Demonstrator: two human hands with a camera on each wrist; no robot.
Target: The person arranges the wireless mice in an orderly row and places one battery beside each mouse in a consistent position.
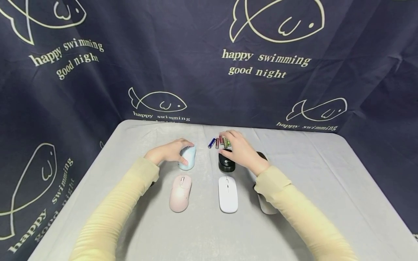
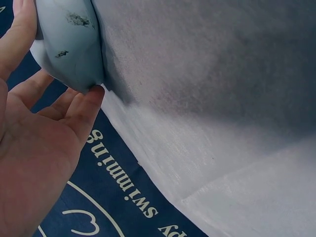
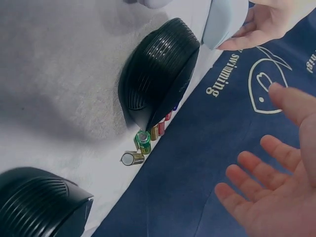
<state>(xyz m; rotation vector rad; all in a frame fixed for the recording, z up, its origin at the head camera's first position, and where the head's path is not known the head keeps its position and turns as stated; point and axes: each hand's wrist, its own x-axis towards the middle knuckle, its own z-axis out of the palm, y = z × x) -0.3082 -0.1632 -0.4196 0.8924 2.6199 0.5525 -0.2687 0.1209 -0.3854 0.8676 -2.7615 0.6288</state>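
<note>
A person's left hand (image 1: 173, 151) grips a light blue computer mouse (image 1: 188, 159), thumb on one side and fingers on the other; the mouse is tilted, and whether it is fully clear of the table (image 1: 202, 235) cannot be told. The left wrist view shows dark scuffed patches on its surface. The right hand (image 1: 243, 150) holds nothing: its fingers are spread and lightly bent above a glossy black mouse (image 1: 226, 165), and the right wrist view shows a gap between hand and mouse. Just beyond the black mouse lies a small cluster of batteries (image 1: 212, 143) in blue, red, gold and green, partly covered by the right hand in the head view. Nearer the person, a pale pink mouse (image 1: 180, 195) lies in line with the blue one, and a flat white mouse (image 1: 228, 195) in line with the black one. A second black mouse (image 1: 262, 156) shows beside the right wrist, and a greyish mouse (image 1: 267, 206) is mostly hidden under the right arm. Both arms wear pale yellow sleeves (image 1: 114, 206). Behind the pale grey table hangs a navy curtain (image 1: 196, 65) printed with outlined fish and the words "happy swimming good night".
</note>
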